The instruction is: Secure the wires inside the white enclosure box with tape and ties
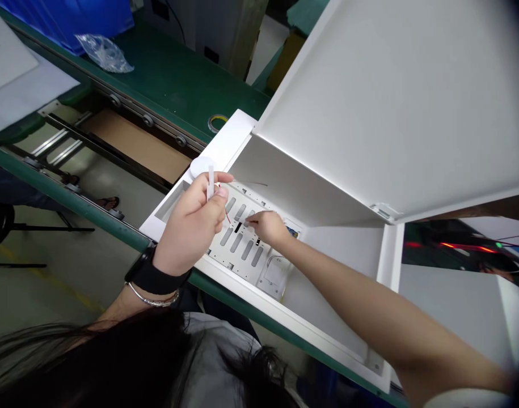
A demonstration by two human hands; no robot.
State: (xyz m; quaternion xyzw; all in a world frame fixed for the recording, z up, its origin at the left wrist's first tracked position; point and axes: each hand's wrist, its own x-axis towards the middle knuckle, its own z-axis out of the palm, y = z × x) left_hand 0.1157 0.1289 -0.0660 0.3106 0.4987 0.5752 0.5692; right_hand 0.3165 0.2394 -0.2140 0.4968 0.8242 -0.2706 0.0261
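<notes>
My left hand (195, 218), closed with thumb and forefinger together, holds a small white strip (210, 180) upright over the left end of a white metal box (327, 326). A thin wire (253, 182) sticks out past its forefinger, and a short red wire (227, 213) hangs beside the thumb. My right hand (268, 228) reaches down into the box with its fingertips pinched at a slotted white plate (236, 258). Whatever those fingertips grip is hidden. Next to them on the plate is a short black piece (238, 227).
The box's large lid (395, 107) stands raised on the far side. Behind lie a tape roll (218, 123), a clear plastic bag (104, 54) and a blue bin (72, 20) on the green bench (174, 73). Roller rails (147, 120) run to the left.
</notes>
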